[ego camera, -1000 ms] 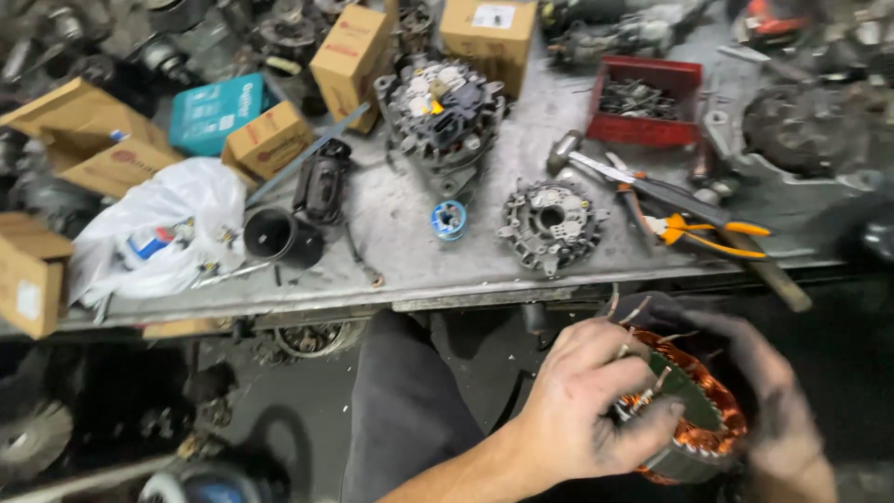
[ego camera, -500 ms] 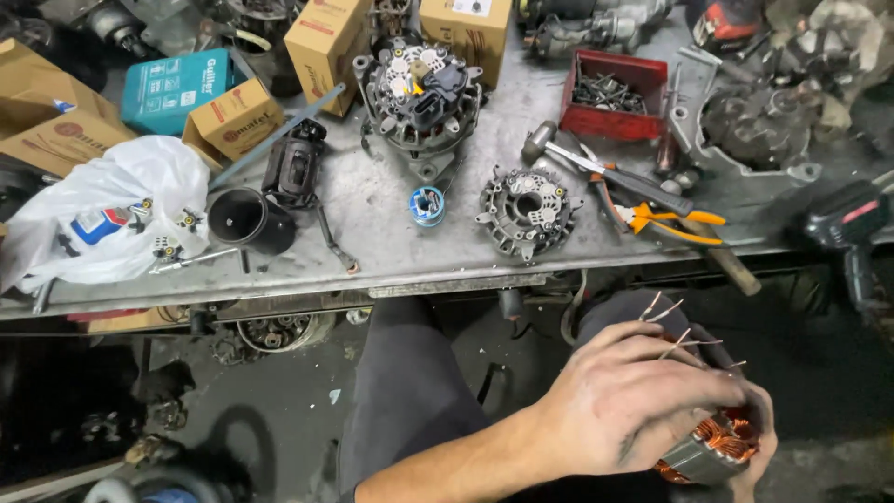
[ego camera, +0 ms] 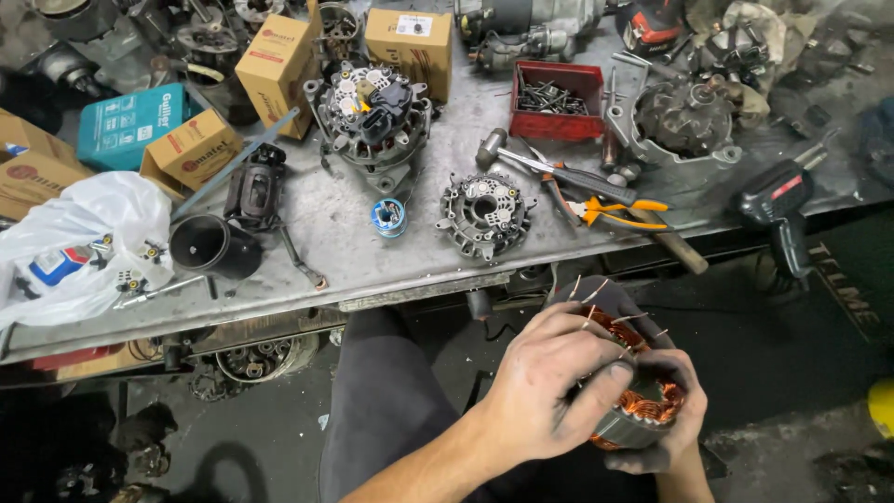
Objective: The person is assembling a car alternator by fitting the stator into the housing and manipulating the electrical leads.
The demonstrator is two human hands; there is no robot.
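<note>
1. The left hand [ego camera: 549, 391] is lying over the top of a stator ring with copper windings [ego camera: 643, 401], fingers curled closed around its upper rim and thumb pressing on the metal side; a second ago this hand was cupping the ring more from the front, so it is now sitting higher and farther over it.
2. The right hand [ego camera: 666, 419] is cradling the same ring from below and behind, fingers bent closed under it. Both hands are blackened with grease.
3. The ring is being held low in front of the person's lap, below the bench edge, and it is now tilting so that its bare wire leads [ego camera: 596, 293] are pointing up and toward the bench; earlier they were hidden under the fingers. Judging by this, the hands are turning the part over to bring the lead side into view.
4. Beyond the hands, the steel workbench [ego camera: 410, 265] is filling more of the view than before, as the head is tipping.
5. Near its front edge a round rectifier plate [ego camera: 484, 214] is lying beside a small solder spool [ego camera: 388, 216], with orange-handled pliers [ego camera: 619, 212] to the right.
6. Farther back, a partly stripped alternator [ego camera: 372, 121] and a red tray of screws [ego camera: 557, 98] are sitting.
</note>
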